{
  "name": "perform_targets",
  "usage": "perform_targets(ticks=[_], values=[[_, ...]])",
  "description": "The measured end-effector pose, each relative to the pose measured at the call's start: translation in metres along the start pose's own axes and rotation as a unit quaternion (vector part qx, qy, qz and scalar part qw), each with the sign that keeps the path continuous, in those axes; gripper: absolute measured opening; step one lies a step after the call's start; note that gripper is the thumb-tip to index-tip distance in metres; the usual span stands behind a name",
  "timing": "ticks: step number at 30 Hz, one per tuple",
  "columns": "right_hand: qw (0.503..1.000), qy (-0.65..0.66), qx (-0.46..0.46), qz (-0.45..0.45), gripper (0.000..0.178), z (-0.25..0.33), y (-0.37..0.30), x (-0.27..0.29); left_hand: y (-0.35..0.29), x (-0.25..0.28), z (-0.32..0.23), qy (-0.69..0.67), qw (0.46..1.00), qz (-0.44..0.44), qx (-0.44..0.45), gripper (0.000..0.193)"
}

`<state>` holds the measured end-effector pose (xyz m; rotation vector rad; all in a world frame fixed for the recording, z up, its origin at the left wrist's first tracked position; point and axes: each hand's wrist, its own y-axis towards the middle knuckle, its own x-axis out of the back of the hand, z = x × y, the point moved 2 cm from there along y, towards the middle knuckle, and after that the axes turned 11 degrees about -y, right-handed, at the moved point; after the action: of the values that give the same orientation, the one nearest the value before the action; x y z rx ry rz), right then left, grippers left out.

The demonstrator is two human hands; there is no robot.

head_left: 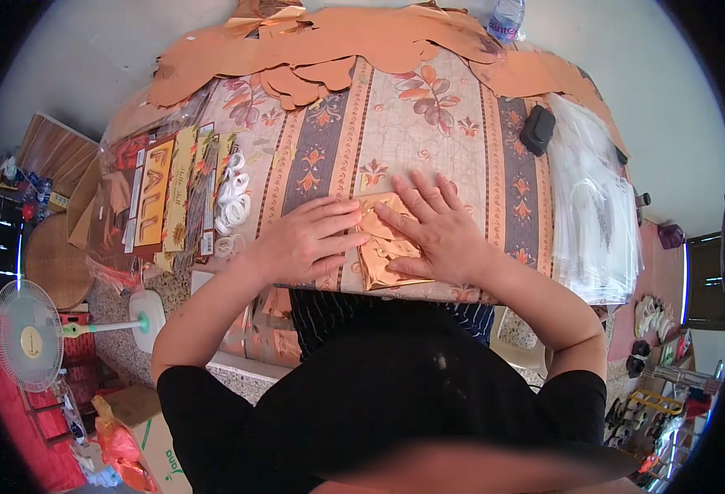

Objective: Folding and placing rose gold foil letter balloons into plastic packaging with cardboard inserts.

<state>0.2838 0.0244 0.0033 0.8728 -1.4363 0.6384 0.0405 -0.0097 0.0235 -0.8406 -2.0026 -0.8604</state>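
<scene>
Patterned tablecloth (424, 160) is supporting folded gold foil (378, 260) at its near edge; the open right hand (451, 237) is resting flat on the foil; the left hand (301, 243), also open, is touching its left side; even pressure is probably serving best.

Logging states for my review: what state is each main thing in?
Gold foil: creased, lying flat
Left hand: open, at the foil's left edge
Right hand: open, palm down on the foil
Clear plastic sleeves: piled flat
White loops: bunched
Scalloped copper sheets: spread out
Pedestal fan: running or not, unclear
</scene>
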Motion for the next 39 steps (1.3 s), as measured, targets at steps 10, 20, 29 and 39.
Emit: perform_targets(ticks=[10,20,29,39], values=[[0.999,0.011,0.032,-0.007,0.079,0.005,-0.007,0.005,0.003,-0.018,-0.027,-0.022,0.994,-0.079,0.079,0.048],[0.998,0.020,0.068,-0.002,0.079,0.016,-0.019,0.007,-0.013,-0.034,-0.045,0.024,0.995,-0.083,0.047,0.048],[0.996,0.021,0.083,-0.009,0.081,0.029,-0.028,0.008,-0.016,-0.051,-0.056,0.102,0.975,-0.198,0.017,0.036],[0.913,0.400,0.045,0.068,0.085,-0.005,-0.025,0.025,-0.007,-0.032,-0.051,0.108,0.975,-0.192,-0.033,0.024]])
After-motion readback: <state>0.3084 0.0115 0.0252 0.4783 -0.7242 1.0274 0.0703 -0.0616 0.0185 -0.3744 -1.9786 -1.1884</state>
